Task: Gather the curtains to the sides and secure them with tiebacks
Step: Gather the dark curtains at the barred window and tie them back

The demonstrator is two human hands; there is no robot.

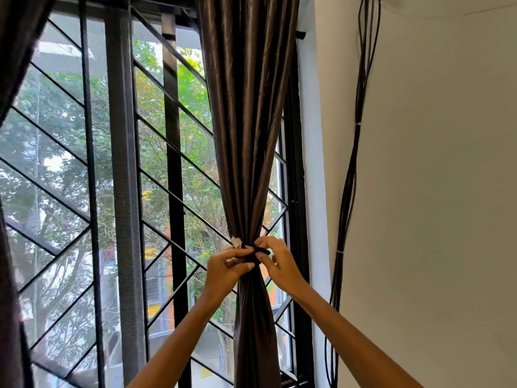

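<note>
A dark brown satin curtain (pixel 246 121) hangs at the right side of the window, gathered into a narrow bunch at mid height. A dark tieback (pixel 256 252) wraps that waist, with a small white tag (pixel 236 242) sticking out at its left. My left hand (pixel 226 268) pinches the tieback from the left. From the right, the fingers of my right hand (pixel 275 260) pinch its other end. Both hands meet in front of the bunch. A second dark curtain (pixel 14 65) hangs along the left edge of the view.
Behind the curtains is a window with a black metal grille (pixel 173 163) of diagonal bars, trees outside. A white wall (pixel 433 191) fills the right side. A bundle of black cables (pixel 351 177) runs down that wall, close to the window frame.
</note>
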